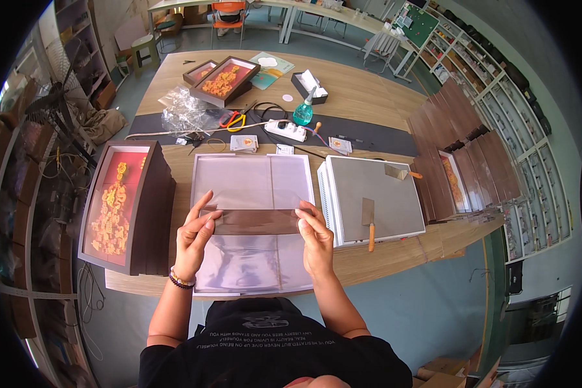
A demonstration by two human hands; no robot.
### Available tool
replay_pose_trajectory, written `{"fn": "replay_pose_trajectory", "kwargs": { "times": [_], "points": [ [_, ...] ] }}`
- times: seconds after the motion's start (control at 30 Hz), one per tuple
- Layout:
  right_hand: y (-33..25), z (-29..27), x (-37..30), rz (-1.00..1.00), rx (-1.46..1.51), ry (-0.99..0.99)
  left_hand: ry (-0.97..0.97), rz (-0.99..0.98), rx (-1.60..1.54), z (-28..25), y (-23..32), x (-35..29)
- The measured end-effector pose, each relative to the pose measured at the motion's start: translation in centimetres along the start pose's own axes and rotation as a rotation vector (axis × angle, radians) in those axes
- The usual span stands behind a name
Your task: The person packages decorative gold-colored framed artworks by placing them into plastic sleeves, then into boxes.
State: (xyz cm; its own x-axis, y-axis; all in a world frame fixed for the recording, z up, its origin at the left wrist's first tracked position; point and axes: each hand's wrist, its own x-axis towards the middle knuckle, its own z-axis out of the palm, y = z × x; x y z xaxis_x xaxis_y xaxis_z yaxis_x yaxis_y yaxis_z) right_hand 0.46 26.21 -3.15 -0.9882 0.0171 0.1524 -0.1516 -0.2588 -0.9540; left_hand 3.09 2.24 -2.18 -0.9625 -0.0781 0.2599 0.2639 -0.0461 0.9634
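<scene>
I hold a clear, brownish-tinted sheet (255,222) stretched level between both hands above a white-edged frame panel (252,173) that lies flat on the wooden table (362,97). My left hand (193,238) pinches the sheet's left end. My right hand (317,236) pinches its right end. The panel under the sheet shows a glossy, pale purple surface.
A stack of dark brown shadow-box frames (126,207) with gold figures on red stands at my left. At my right lies a stack of white panels (368,194) with two putty knives (368,220) on top. Brown frames (465,149), scissors (234,121), a green bottle (304,111) and a power strip (286,130) lie farther off.
</scene>
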Motion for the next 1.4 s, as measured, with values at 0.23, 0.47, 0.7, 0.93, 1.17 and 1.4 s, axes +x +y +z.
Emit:
{"fn": "replay_pose_trajectory", "kwargs": {
  "times": [0.23, 0.47, 0.7, 0.93, 1.17, 1.4],
  "points": [
    [-1.4, 0.4, 1.0, 0.102, 0.055, -0.006, 0.103, -0.153, -0.271, -0.1, 0.7, 1.0],
    [0.0, -2.1, -0.4, -0.061, -0.084, 0.010, -0.057, -0.097, -0.138, -1.8, -0.4, -0.9],
    [1.5, -3.1, -3.2, -0.043, -0.150, -0.182, 0.108, 0.188, 0.242, -0.7, -3.3, -3.6],
    [1.5, -2.7, -2.2, -0.243, -0.405, -0.062, 0.070, 0.285, 0.376, -1.3, -2.1, -2.1],
    [-0.3, -1.9, -1.6, -0.167, -0.319, -0.102, 0.011, 0.230, 0.295, -0.9, -0.6, -0.9],
    [-1.6, -1.6, -0.9, -0.095, -0.276, -0.153, -0.022, 0.056, 0.136, -0.6, 0.6, -0.8]
  ]
}}
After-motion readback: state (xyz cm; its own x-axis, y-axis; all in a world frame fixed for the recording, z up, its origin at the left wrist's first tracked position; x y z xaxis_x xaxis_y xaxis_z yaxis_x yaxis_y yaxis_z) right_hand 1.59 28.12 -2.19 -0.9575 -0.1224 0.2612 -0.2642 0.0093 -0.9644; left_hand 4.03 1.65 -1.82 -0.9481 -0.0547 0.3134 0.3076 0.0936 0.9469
